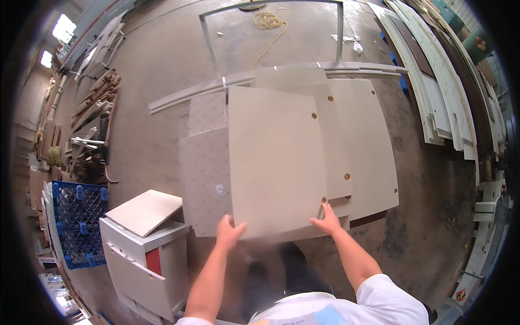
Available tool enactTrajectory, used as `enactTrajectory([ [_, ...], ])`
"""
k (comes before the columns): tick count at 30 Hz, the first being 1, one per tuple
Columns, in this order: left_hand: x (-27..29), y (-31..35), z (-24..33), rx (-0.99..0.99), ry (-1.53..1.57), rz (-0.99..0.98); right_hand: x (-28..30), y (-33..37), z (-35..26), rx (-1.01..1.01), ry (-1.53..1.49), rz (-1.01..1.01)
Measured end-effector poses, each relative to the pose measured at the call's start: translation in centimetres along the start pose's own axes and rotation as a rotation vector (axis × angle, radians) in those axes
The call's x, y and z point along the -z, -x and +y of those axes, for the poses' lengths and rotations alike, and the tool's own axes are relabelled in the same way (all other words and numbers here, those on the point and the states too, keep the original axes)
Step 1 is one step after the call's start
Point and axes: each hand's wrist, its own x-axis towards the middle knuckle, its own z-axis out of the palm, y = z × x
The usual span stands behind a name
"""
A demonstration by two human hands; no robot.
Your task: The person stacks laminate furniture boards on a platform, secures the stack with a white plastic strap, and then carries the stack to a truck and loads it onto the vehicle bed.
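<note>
A large cream cabinet door panel lies before me, with two round hinge holes along its right edge. My left hand grips its near left corner, thumb on top and fingers around the edge. At the near right corner, my right hand holds the same panel, thumb on its face beside a hinge hole. Under and to the right are more cream panels with similar holes. A grey panel with a printed pattern shows on the left. The undersides of my fingers are hidden.
A white drawer cabinet with a loose board on top stands at the near left, beside a blue plastic pallet. Long pale strips and a metal frame lie beyond the panels. Long boards are stacked at the right.
</note>
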Motion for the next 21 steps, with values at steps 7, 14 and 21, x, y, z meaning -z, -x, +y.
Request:
enactTrajectory([
  [7,1.0,16.4,11.8,-0.497,-0.143,0.178,-1.9,11.0,-9.4,0.040,-0.627,-0.494],
  [14,-7.4,17.3,14.2,-0.615,0.296,-0.443,12.3,18.8,-15.4,0.222,-0.715,0.137],
  [21,-13.4,6.3,4.5,-0.495,-0.284,0.107,15.1,16.2,-1.4,-0.013,-0.799,0.233],
])
